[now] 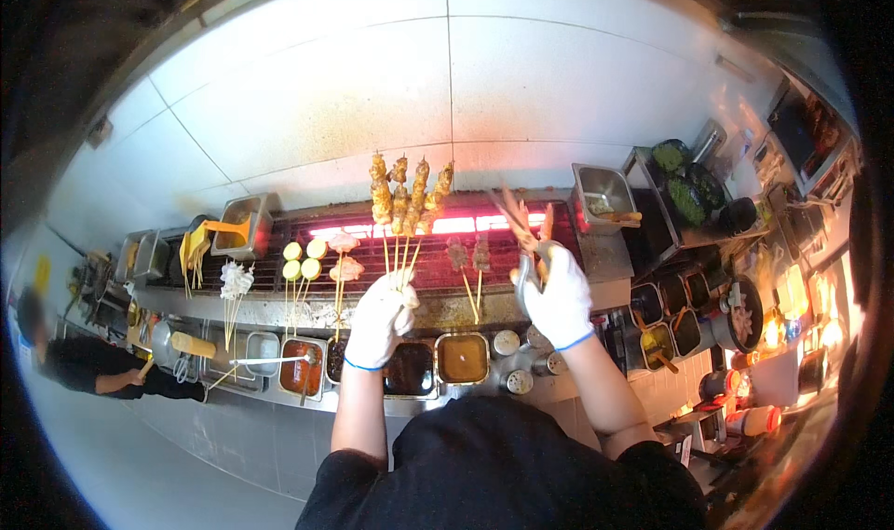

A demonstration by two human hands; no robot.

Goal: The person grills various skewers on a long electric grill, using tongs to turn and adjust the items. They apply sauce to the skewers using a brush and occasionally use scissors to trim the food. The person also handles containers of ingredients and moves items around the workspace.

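In a white glove, my left hand (381, 319) grips several wooden skewers of browned meat (408, 195), fanned upright over the glowing grill (412, 264). My right hand (559, 296), gloved too, is closed around the handles of scissors (515, 215), whose blades are blurred and point up and left. Between my hands, two skewers of dark meat (469, 254) lie on the grill. To the left of my left hand are skewers with pink pieces (345, 256), skewers with round yellow-green slices (302, 261) and a bunch with whitish pieces (236, 280).
Sauce pans (462, 357) and shaker jars (518, 381) line the near edge. Steel containers stand at the grill's left (241, 224) and right (605, 191). Bowls of greens (688, 198) sit at the right. A person in black (105, 368) stands far left.
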